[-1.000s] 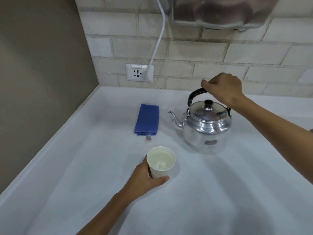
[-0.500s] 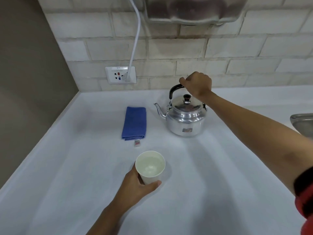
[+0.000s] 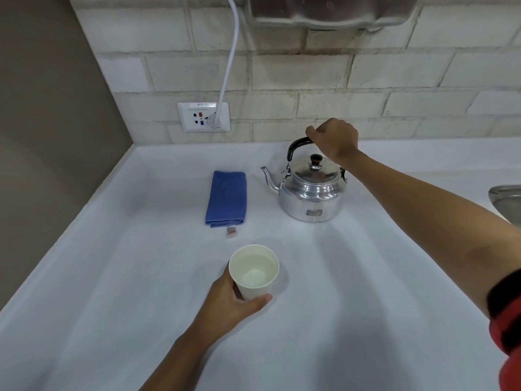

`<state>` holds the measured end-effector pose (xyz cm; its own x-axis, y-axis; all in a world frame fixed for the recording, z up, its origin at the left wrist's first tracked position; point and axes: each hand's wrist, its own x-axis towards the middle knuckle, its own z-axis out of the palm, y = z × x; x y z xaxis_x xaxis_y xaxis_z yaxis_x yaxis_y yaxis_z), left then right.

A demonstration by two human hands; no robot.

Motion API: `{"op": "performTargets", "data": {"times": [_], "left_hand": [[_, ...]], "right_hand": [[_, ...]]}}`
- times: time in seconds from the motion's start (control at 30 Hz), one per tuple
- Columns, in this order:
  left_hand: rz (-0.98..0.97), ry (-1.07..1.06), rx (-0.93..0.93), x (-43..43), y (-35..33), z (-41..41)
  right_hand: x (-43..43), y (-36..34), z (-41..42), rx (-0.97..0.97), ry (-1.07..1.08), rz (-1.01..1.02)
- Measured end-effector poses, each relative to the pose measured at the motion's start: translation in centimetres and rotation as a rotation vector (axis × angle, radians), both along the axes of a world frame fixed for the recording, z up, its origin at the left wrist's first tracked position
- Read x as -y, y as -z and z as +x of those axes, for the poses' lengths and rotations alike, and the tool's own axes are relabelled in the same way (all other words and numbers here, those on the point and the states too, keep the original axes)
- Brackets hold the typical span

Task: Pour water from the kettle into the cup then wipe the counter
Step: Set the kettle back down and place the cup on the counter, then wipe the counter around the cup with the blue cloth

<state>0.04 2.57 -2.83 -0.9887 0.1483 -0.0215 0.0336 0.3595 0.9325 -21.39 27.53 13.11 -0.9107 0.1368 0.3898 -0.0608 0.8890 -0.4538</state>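
- My right hand [image 3: 334, 138] is wrapping shut round the kettle [image 3: 310, 190] handle; kettle's sitting on the counter [image 3: 366, 292] at 1 o'clock.
- Left hand [image 3: 231, 303] is cupping the cup [image 3: 254, 271] at 6 o'clock.
- Cup's looking water-filled, so pour's prob done.
- Blue cloth [image 3: 226, 198] is lying at 11 o'clock; wiping's left.

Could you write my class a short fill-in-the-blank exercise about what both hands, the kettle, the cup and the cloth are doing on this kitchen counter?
1. The right hand grips the kettle by its black ____.
2. The left hand holds a white ____ that stands on the counter.
3. The folded cloth lying left of the kettle is ____ in colour.
4. The kettle's spout points toward the ____.

Missing words: handle; cup; blue; cloth
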Motion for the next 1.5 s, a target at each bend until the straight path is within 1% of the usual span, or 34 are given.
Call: {"op": "performTargets", "data": {"times": [0.1,0.2,0.23,0.33,0.43,0.47,0.53,0.7,0.9,1.0,1.2,1.27,1.33,1.4,1.5], "left_hand": [[-0.014,-0.002,-0.008,0.0,0.0,0.1],[-0.026,0.004,-0.016,0.0,-0.1,0.1],[-0.032,0.002,-0.02,0.0,-0.1,0.0],[-0.048,0.0,-0.031,0.0,-0.1,0.0],[-0.052,0.002,-0.035,0.0,-0.2,0.0],[-0.052,0.002,-0.038,0.0,-0.1,0.0],[-0.051,0.003,-0.044,0.0,-0.1,0.0],[-0.037,0.008,-0.044,0.0,-0.1,0.0],[-0.021,0.021,-0.051,0.0,-0.3,0.1],[-0.02,0.033,-0.049,0.0,-0.3,0.1],[-0.029,0.11,-0.006,0.6,-0.8,-0.4],[-0.054,0.169,0.006,1.3,-1.0,-0.4],[-0.098,0.246,-0.004,2.8,-1.0,-0.2],[-0.194,0.288,-0.002,4.9,-1.1,-0.4],[-0.34,0.287,0.024,8.4,-1.8,-2.0]], "right_hand": [[-0.2,0.2,0.1,0.025,-0.004,0.001],[-0.4,0.2,0.8,0.057,-0.035,0.071],[-0.4,0.3,1.2,0.025,-0.051,0.104],[-0.4,1.2,3.0,-0.224,-0.126,0.198],[-0.2,2.1,5.8,-0.442,-0.194,0.157],[-0.2,2.3,6.9,-0.485,-0.201,0.136],[-0.3,3.0,9.0,-0.514,-0.213,0.101],[-0.2,5.2,13.4,-0.426,-0.285,0.06],[0.9,7.4,15.9,-0.279,-0.318,0.05],[1.4,9.8,17.0,-0.127,-0.334,0.103],[2.1,15.0,18.9,0.175,-0.278,0.157],[2.3,16.2,19.2,0.267,-0.251,0.184],[2.4,17.1,19.4,0.314,-0.234,0.244],[2.5,17.6,19.5,0.328,-0.226,0.281],[2.6,17.8,19.3,0.344,-0.206,0.309]]}}
